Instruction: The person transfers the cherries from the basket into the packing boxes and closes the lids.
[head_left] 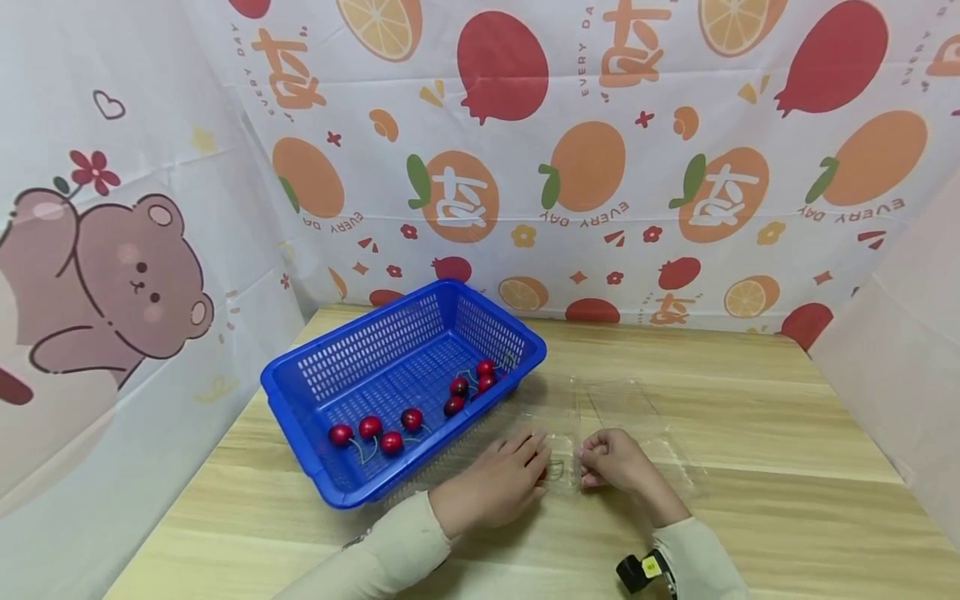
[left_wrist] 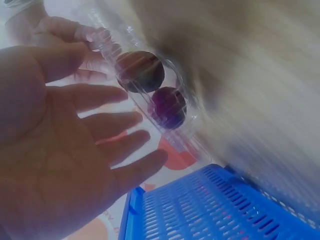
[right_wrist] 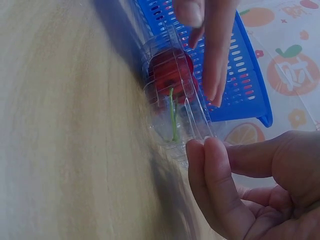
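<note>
A clear plastic clamshell box (head_left: 557,468) stands on the table with its lid (head_left: 622,404) folded out to the right. Inside it, the wrist views show red cherries (right_wrist: 171,70); a green stem (right_wrist: 173,117) is visible. My left hand (head_left: 498,479) lies over the box's left side, fingers extended and palm down. In the left wrist view the left hand (left_wrist: 65,130) has straight, spread fingers beside the box. My right hand (head_left: 617,460) pinches the box's edge between thumb and fingertips, as the right wrist view also shows of the right hand (right_wrist: 250,185).
A blue plastic basket (head_left: 405,321) with several red cherries (head_left: 412,419) stands left of and behind the box. A printed cloth (head_left: 517,192) hangs behind the wooden table (head_left: 810,467). A black device with a yellow label (head_left: 641,572) is on my right wrist.
</note>
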